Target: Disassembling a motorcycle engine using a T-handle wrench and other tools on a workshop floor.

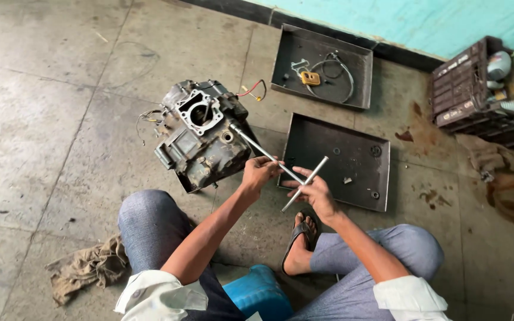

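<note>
Both hands grip T-handle wrench: left hand closed on shaft, right hand closed at crossbar. Long shaft runs up-left, tip seated in engine case on floor; left hand nearer.

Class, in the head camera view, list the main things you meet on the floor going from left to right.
Crumpled rag → engine crankcase → left hand on the T-handle wrench → right hand → nearer metal tray → dark plastic crate.
</note>
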